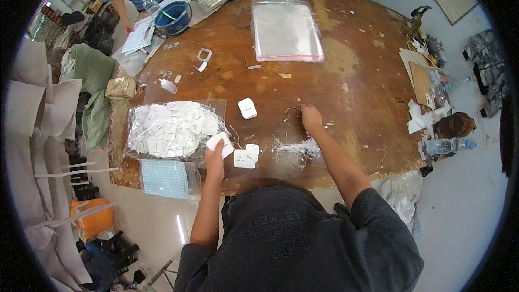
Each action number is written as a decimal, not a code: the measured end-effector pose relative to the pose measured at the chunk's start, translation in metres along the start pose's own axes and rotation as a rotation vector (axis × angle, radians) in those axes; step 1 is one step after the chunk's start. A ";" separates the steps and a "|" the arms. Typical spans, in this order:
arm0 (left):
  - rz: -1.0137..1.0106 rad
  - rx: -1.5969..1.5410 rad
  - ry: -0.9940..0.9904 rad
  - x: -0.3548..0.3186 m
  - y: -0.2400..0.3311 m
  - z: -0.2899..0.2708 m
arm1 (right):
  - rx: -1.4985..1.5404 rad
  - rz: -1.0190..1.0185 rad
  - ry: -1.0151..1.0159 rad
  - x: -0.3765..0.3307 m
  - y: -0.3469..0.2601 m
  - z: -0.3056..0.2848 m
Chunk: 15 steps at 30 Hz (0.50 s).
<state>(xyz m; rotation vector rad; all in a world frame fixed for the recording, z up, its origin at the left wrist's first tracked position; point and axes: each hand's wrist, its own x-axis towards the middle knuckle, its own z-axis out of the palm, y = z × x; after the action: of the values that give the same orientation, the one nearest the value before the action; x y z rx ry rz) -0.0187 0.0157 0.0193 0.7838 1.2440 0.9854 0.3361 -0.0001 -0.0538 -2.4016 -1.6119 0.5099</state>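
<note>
A white tag (224,140) is held in the left grip (215,163), above the near side of the wooden bench (221,84). The right grip (312,121) is at the end of a white string (287,111); whether it pinches it, I cannot tell. Between the forearms lie loose tags (246,158) and a string bundle (296,150). A tag stack (247,108) sits farther in; a tag heap (170,128) lies left, and clear plastic bags (286,30) beyond.
</note>
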 end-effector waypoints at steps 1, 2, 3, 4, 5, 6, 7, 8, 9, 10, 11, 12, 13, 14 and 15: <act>0.041 0.036 0.010 0.000 0.008 0.009 | 0.272 0.068 -0.038 0.000 -0.008 -0.006; 0.107 0.037 -0.003 0.000 0.016 0.017 | 0.535 0.175 -0.089 -0.001 -0.019 -0.014; 0.051 0.009 -0.036 0.000 0.025 0.022 | 0.897 0.182 -0.108 -0.004 -0.033 -0.022; 0.004 -0.050 -0.030 0.000 0.034 0.028 | 1.251 0.231 -0.140 -0.009 -0.050 -0.031; -0.012 -0.136 -0.049 0.000 0.043 0.034 | 1.598 0.301 -0.168 -0.015 -0.067 -0.043; -0.055 -0.247 -0.058 -0.001 0.051 0.041 | 1.592 0.212 -0.155 -0.021 -0.085 -0.056; 0.005 -0.253 -0.080 -0.004 0.058 0.049 | 1.579 0.145 -0.136 -0.030 -0.103 -0.069; 0.056 -0.235 -0.142 -0.007 0.066 0.055 | 1.599 -0.011 -0.120 -0.038 -0.119 -0.083; 0.069 -0.187 -0.155 -0.011 0.074 0.060 | 1.441 -0.005 -0.070 -0.047 -0.135 -0.095; 0.112 -0.169 -0.192 -0.014 0.082 0.065 | 1.314 -0.088 -0.023 -0.054 -0.149 -0.107; 0.127 -0.121 -0.173 -0.019 0.089 0.069 | 1.186 -0.181 0.026 -0.060 -0.161 -0.118; 0.175 -0.092 -0.176 -0.022 0.095 0.073 | 1.095 -0.255 0.115 -0.065 -0.172 -0.128; 0.220 -0.066 -0.176 -0.026 0.101 0.076 | 1.002 -0.339 0.203 -0.069 -0.181 -0.136; 0.245 -0.059 -0.170 -0.029 0.106 0.078 | 0.903 -0.406 0.282 -0.073 -0.189 -0.143; 0.268 -0.055 -0.162 -0.033 0.110 0.079 | 1.007 -0.374 0.247 -0.078 -0.198 -0.147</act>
<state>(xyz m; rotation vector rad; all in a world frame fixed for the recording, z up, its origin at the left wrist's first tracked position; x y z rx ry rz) 0.0392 0.0318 0.1449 0.9846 0.9849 1.1427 0.1984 0.0072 0.1648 -1.3316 -1.2082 0.6914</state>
